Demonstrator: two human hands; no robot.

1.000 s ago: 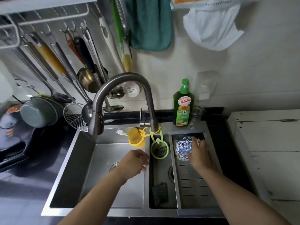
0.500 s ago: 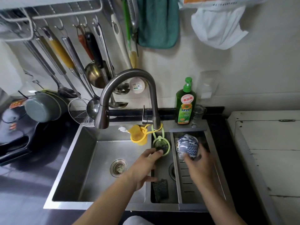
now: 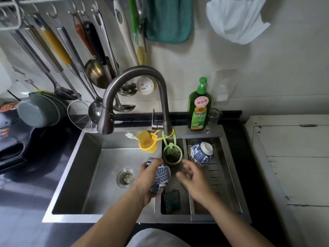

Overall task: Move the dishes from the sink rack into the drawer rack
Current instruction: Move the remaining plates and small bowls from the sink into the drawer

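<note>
Left hand (image 3: pixel 147 179) grips a blue-and-white patterned ceramic bowl (image 3: pixel 161 176), fingers curled over its rim, thumb side toward camera; bowl tilted on its side, held above the divider between the large steel sink basin (image 3: pixel 99 175) and the narrow middle basin. Right hand (image 3: pixel 193 177) holds nothing, fingers spread and loosely bent, hovering over the left edge of the slotted stainless steel sink rack (image 3: pixel 217 177). Hands are apart, near each other.

Second blue-and-white ceramic bowl (image 3: pixel 201 154) sits in the far end of the sink rack, lying on its side with white foot ring pointing right and up. Not touched by either hand. No drawer rack in view.

Round green plastic strainer basket (image 3: pixel 171 155) hangs from the faucet base by a loop, just beyond the held bowl. Yellow plastic cup holder (image 3: pixel 147 142) hangs beside it, left. Dark green scouring pad (image 3: pixel 171 199) lies in the middle basin, under and in front of the held bowl. Round metal drain (image 3: pixel 126 177) in the large basin. Curved brushed-steel faucet (image 3: pixel 135 97) arches over the sink toward the left. Green dish soap bottle (image 3: pixel 200 106) stands upright on the back rim, clear glass cup (image 3: pixel 214 115) just right of it. Ladles, skimmer and spatulas hang on the wall at left; teal cloth (image 3: pixel 169 18) hangs at the top. Grey pan (image 3: pixel 39 110) leans on the dark desk (image 3: pixel 35 148) at left.
</note>
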